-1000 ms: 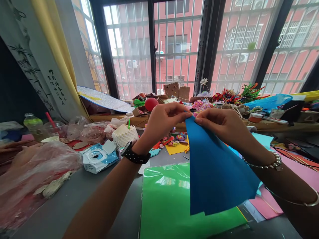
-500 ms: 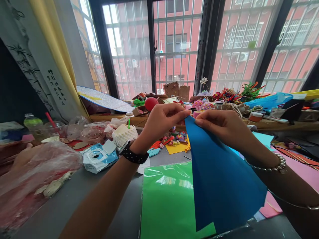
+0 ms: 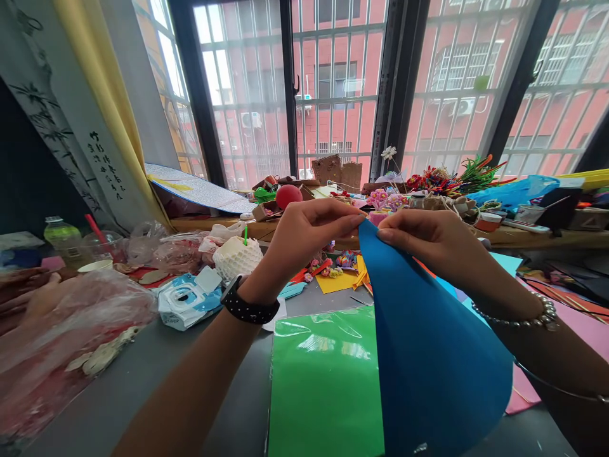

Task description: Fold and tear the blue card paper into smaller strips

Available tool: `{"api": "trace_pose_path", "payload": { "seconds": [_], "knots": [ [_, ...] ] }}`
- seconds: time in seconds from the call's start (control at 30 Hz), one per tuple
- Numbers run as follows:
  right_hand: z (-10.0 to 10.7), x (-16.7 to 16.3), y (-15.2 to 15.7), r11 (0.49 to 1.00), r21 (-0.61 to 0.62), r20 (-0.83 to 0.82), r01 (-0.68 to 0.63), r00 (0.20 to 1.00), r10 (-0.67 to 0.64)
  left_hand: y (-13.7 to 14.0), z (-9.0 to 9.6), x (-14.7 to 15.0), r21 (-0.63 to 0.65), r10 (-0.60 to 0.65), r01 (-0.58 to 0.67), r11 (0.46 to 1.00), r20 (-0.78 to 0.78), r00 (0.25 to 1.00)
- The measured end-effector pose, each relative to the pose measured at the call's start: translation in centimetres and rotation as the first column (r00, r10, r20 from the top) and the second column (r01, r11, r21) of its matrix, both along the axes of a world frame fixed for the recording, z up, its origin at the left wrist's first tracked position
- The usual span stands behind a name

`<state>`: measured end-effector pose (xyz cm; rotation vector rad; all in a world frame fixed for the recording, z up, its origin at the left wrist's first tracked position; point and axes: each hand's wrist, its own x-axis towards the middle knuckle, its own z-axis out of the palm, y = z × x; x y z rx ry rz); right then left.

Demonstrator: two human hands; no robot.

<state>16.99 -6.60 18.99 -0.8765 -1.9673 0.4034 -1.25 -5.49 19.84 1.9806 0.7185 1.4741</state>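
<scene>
A sheet of blue paper (image 3: 428, 355) hangs from my fingertips, its top narrowed to a point and its lower part curving out to the right. My left hand (image 3: 316, 238) pinches the upper tip between thumb and fingers. Just to the right, my right hand (image 3: 423, 238) pinches the sheet's upper edge. Below lies a green sheet in a clear plastic sleeve (image 3: 326, 381), its right side hidden behind the blue paper.
To the left are a wipes packet (image 3: 188, 301), a white coconut with a green straw (image 3: 238, 257) and crumpled plastic bags (image 3: 85, 317). Another person's hand (image 3: 42, 295) shows at the far left. Yellow paper (image 3: 335, 282) and pink paper (image 3: 578, 330) lie on the table. Crafts crowd the windowsill.
Both hands have shifted slightly right with the blue paper. Its lower part has swung right and down and looks more curved, covering the green sheet's lower right corner.
</scene>
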Motion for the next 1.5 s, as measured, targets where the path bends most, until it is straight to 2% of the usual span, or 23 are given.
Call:
{"api": "trace_pose_path", "payload": {
  "seconds": [0.67, 0.8, 1.07, 1.2, 1.37, 1.5],
  "knots": [
    [0.2, -0.04, -0.12, 0.999, 0.033, 0.019, 0.008, 1.0, -0.008, -0.01, -0.4, 0.11, 0.055, 0.039, -0.04, 0.998, 0.016, 0.999],
    [0.18, 0.07, -0.06, 1.0, 0.029, 0.017, 0.009, 1.0, -0.009, 0.05, -0.31, 0.13, 0.029, 0.003, -0.003, 1.0, 0.021, 1.0],
    [0.01, 0.25, 0.13, 1.0, 0.015, 0.002, 0.008, 1.0, -0.008, -0.02, -0.21, -0.01, -0.009, 0.005, -0.005, 1.0, 0.06, 0.998],
    [0.08, 0.14, 0.08, 1.0, 0.009, 0.017, 0.015, 1.0, -0.015, 0.27, -0.23, 0.0, 0.055, -0.008, 0.008, 0.998, 0.006, 1.0],
    [0.08, 0.12, 0.1, 1.0, 0.023, 0.061, 0.01, 0.998, -0.012, 0.63, -0.17, 0.0, 0.211, 0.098, -0.088, 0.974, -0.04, 0.994],
    [-0.04, 0.26, 0.2, 1.0, 0.011, 0.067, 0.006, 0.998, -0.006, 0.51, 0.06, -0.06, 0.261, 0.161, -0.126, 0.957, -0.118, 0.98]
  ]
}}
